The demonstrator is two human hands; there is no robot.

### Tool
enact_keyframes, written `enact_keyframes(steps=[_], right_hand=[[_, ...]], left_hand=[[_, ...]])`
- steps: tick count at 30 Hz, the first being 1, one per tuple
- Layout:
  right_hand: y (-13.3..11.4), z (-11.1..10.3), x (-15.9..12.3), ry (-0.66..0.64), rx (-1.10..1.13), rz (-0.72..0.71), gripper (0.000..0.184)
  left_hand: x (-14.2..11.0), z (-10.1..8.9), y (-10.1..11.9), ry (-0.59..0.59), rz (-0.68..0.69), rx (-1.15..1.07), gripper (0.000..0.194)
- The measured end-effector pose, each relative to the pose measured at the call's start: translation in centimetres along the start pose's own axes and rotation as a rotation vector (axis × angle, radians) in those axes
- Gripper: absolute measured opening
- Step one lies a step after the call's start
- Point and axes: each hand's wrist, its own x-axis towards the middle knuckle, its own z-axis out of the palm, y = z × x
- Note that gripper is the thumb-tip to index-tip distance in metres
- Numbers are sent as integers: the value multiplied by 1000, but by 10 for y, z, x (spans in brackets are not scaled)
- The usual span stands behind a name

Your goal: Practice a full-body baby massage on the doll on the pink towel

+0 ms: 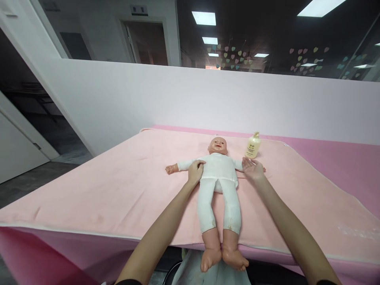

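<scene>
A baby doll (pixel 219 168) in a white cloth suit lies on its back on the pink sheet (pixel 124 178), head toward the wall, bare feet over the table's front edge. My left hand (pixel 196 171) is against the doll's side just below its arm, fingers bent around the cloth there; part of them is hidden. My right hand (pixel 253 169) lies palm up over the doll's other arm, its fingers loosely stretched out and nothing in them. Just beyond those fingertips stands a pale yellow pump bottle (pixel 252 146), upright.
A white low wall (pixel 208 99) with dark glass above it rises behind the table. Past the left edge are a grey floor (pixel 68 170) and a white door panel (pixel 18 146). A clear shiny patch (pixel 358 232) marks the sheet at right.
</scene>
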Motion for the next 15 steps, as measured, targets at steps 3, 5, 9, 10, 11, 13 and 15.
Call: enact_keyframes(steps=[3,5,9,10,11,13,15], right_hand=[[-45,19,23,3,190,23,23],[-73,34,41,13,223,14,31],[-99,58,68,-2,191,23,41],[-101,62,72,-3,183,33,42],[-100,64,75,2,183,43,42],[-98,67,80,20,206,53,40],[-95,67,84,41,232,45,37]], left_hand=[[0,-1,0,-7,7,17,24],[0,-1,-1,-13,15,37,24],[0,-2,-3,-20,35,75,25],[0,-2,-3,-23,42,77,25],[0,-1,-3,-24,46,77,25],[0,-1,-4,-21,49,76,25],[-1,-1,-4,-17,48,81,25]])
